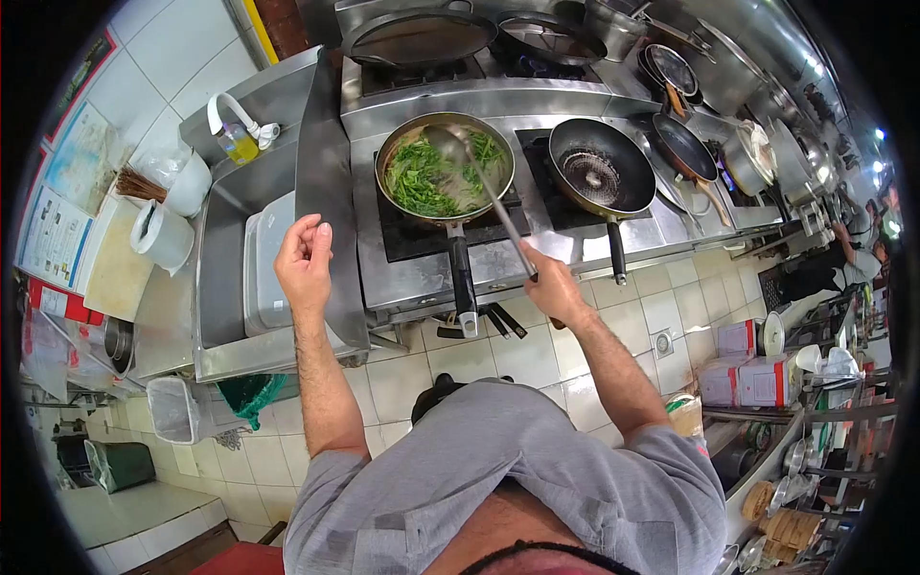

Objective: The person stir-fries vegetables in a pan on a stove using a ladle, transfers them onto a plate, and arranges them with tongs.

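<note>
Greens pan: a frying pan point(506, 174) sits on a front burner, its black handle pointing toward the person; everything below is placed from it.
Greens: the chopped leaves point(420, 177) lie inside the pan, heaped toward its left side, with pale liquid to the right.
Ladle: its bowl rests among the leaves; the shaft point(497, 205) slants out over the pan's right rim.
Right hand: just off the pan's near right side, the hand point(556, 287) has its fingers wrapped around the ladle's grip.
Left hand: left of the pan and nearer the person, the hand point(305, 259) holds nothing that shows; its fingers bend close together, though I cannot tell whether the thumb meets them.
Cooking: the leaves are in the pan and look bright green, so stirring seems under way; lifting them out appears left to do. Doneness cannot be judged.
Stove: steel top point(367, 216) around the pan; a dark wok point(628, 177) to its right, two wide pans behind.
Room: sink point(228, 235) left of the pan, tiled floor point(527, 355) below, another person point(843, 264) far right.
</note>
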Available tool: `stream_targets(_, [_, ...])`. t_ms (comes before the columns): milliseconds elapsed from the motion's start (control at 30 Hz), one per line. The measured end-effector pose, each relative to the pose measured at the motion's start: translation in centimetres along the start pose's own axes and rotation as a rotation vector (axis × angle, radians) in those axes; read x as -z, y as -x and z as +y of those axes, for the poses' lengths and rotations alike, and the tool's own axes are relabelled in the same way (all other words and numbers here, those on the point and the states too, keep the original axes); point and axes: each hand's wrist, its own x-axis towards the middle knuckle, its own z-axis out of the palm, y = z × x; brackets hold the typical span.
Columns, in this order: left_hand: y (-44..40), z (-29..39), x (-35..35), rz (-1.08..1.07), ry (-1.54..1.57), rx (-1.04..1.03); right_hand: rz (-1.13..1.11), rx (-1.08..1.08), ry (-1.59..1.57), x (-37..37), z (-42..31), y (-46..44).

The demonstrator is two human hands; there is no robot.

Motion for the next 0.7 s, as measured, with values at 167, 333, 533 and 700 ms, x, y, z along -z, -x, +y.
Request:
stream_targets(167, [0.0, -0.2, -0.1, 0.019, 0.026, -0.019, -0.321, -0.242, -0.295, 4.6, -3.6, 2.6])
stream_targets(333, [0.0, -0.1, 0.0, 0.017, 0.033, -0.025, -0.411, -0.307, -0.420, 6.8, 0.6, 2.4])
stream_targets(533, [0.0, 0.0, 0.0, -0.003, 0.012, 0.001, -0.127, -0.166, -0.149, 1.6, 0.4, -1.5])
stream_targets(700, [0.0, -0.1, -0.2, 0.021, 0.052, -0.025, -0.252, -0.071, -0.282, 1.7, -1.7, 0.1])
